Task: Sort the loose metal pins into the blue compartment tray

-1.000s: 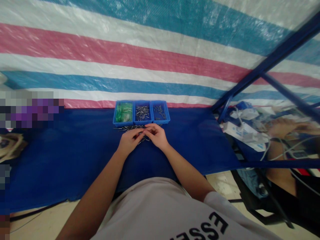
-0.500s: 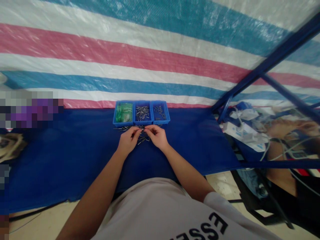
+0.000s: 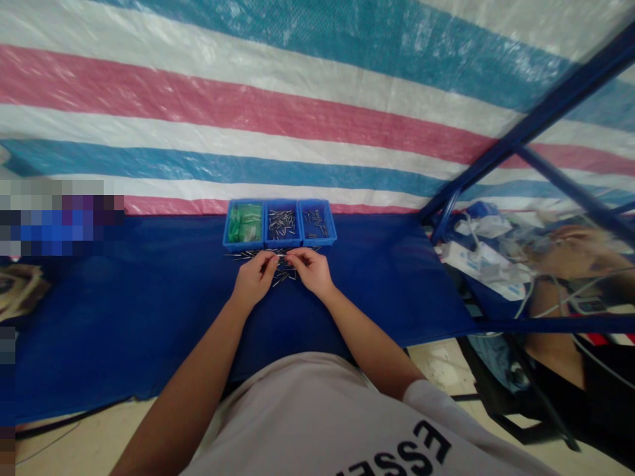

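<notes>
Over a loose pile of thin metal pins (image 3: 285,273) on the blue table, my left hand (image 3: 255,274) and my right hand (image 3: 311,270) meet fingertip to fingertip. Both are closed in a pinch on one slim, shiny metal pin (image 3: 282,256), which spans the small gap between them. Its exact shape is too small to make out. Just beyond my fingers stand three joined blue bins: the left bin (image 3: 226,231) contains green plastic packets (image 3: 247,223), the middle bin holds many metal pins (image 3: 282,223), and the right bin holds fewer pins (image 3: 316,223).
A blue table surface (image 3: 149,304) stretches out on both sides. Behind it hangs a striped plastic sheet (image 3: 297,119). At right, a blue metal frame (image 3: 496,162) borders another workplace with white boxes (image 3: 486,268), cables and another person's arm (image 3: 550,317).
My hands stay in almost the same place, still pinching the pin, which shows brighter between the fingertips now. At the right, the other person's hands have shifted slightly.
</notes>
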The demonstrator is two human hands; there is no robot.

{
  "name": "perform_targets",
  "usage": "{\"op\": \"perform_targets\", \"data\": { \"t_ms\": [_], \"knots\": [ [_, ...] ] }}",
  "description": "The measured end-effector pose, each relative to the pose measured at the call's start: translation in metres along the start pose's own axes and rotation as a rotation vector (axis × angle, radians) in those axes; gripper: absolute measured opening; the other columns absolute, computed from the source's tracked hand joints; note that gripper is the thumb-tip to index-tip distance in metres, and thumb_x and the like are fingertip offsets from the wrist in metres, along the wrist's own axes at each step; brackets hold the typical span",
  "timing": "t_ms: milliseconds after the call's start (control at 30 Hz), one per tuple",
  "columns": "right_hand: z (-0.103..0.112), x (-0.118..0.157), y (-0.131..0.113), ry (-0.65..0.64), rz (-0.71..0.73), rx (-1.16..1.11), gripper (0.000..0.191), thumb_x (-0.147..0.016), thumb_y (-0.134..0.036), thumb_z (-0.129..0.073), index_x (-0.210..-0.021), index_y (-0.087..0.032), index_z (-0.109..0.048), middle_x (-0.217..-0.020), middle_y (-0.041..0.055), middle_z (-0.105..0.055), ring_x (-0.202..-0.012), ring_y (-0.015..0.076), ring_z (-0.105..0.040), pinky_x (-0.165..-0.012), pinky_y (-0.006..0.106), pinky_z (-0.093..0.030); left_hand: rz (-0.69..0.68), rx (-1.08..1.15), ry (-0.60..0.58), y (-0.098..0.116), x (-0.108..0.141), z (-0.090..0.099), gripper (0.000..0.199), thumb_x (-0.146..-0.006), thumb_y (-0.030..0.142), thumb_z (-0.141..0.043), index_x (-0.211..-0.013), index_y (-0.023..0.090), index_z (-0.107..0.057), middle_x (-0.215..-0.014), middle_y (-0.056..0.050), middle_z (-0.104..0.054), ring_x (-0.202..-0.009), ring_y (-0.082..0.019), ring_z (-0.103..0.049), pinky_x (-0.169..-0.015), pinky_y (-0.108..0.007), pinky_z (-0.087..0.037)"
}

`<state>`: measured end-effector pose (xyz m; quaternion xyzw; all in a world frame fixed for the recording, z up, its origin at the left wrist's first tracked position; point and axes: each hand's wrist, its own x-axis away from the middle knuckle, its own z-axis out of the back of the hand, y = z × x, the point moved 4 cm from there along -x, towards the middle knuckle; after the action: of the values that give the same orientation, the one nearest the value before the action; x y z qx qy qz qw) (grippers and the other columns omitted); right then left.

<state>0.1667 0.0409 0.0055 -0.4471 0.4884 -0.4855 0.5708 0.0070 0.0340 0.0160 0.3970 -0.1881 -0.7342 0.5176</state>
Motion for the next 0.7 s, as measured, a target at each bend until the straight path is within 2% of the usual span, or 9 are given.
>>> {"op": "perform_targets", "data": {
  "t_ms": [167, 300, 700],
  "knots": [
    [0.0008, -0.0004, 0.0003, -0.026, 0.016, 0.057, 0.032, -0.085, -0.042, -0.056, -0.090, -0.013, -0.068, -0.085, 0.0042, -0.066, -0.075, 0.0072, -0.062, -0.073, 0.016, -0.052, 0.003, 0.023, 0.006, -0.0022, 0.0006, -0.0015, 0.027, -0.091, 0.039, -0.047, -0.099, 0.019, -0.063, -0.078, 0.000, -0.068, -0.060, -0.009, -0.059, -0.059, -0.019, -0.044],
    [0.0006, -0.0002, -0.0002, -0.059, 0.036, 0.121, 0.035, -0.088, -0.043, -0.050, -0.086, -0.012, -0.067, -0.082, 0.0039, -0.066, -0.073, 0.0062, -0.061, -0.072, 0.015, -0.051, -0.002, 0.020, -0.007, -0.0025, 0.0005, -0.0019, 0.027, -0.091, 0.038, -0.046, -0.097, 0.018, -0.063, -0.081, -0.001, -0.069, -0.062, -0.010, -0.060, -0.061, -0.020, -0.045],
    [0.0007, 0.0013, -0.0022, -0.036, 0.025, 0.135, 0.038, -0.089, -0.045, -0.048, -0.083, -0.012, -0.066, -0.077, 0.0031, -0.065, -0.069, 0.0058, -0.059, -0.068, 0.015, -0.048, -0.047, 0.039, -0.012, -0.0019, 0.0020, -0.0038, 0.022, -0.088, 0.038, -0.052, -0.093, 0.019, -0.062, -0.063, 0.003, -0.060, -0.053, -0.009, -0.054, -0.056, -0.020, -0.043]
  ]
}}
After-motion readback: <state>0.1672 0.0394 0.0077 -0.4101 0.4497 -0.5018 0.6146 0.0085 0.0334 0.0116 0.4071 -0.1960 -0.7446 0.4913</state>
